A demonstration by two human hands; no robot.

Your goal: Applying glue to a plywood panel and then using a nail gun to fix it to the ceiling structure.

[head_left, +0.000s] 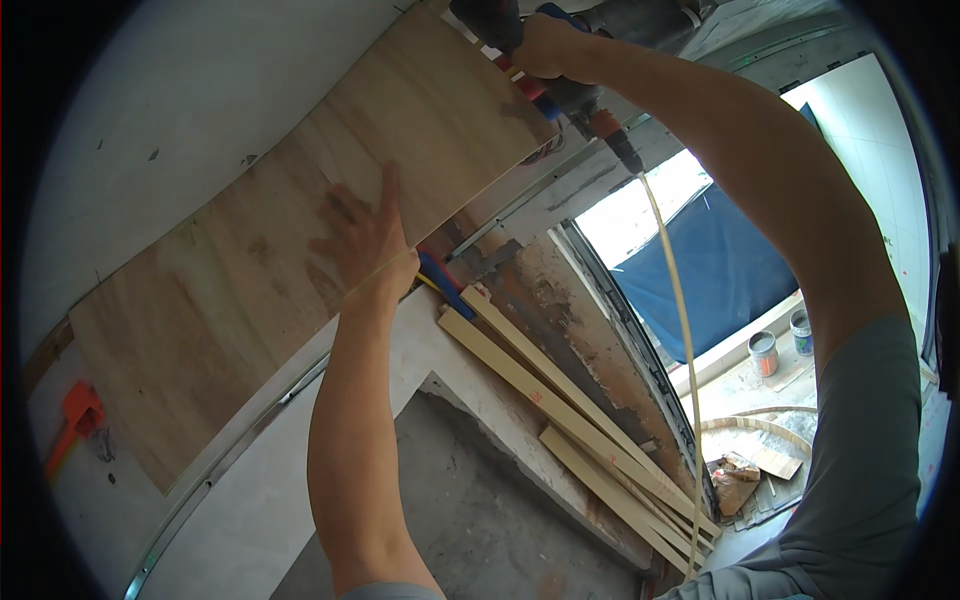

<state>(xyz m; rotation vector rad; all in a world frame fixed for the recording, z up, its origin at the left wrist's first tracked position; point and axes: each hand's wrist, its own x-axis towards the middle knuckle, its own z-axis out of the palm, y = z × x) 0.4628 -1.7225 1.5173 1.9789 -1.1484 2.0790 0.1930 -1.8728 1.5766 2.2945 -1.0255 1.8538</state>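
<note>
The left hand [370, 235] is spread flat, fingers apart, on the plywood board [240, 250], which is positioned against a white surface [170, 130]. The black tool [575, 96] is gripped by the right hand [546, 46], with the fingers closed around it, beside the board's upper right end; contact with the board cannot be determined. A pale yellow hose [677, 310] is connected to the tool's orange-banded end. Wooden strips [570, 396] are grouped below the board.

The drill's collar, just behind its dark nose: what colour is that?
The collar is orange, seen best in the head view.
</note>
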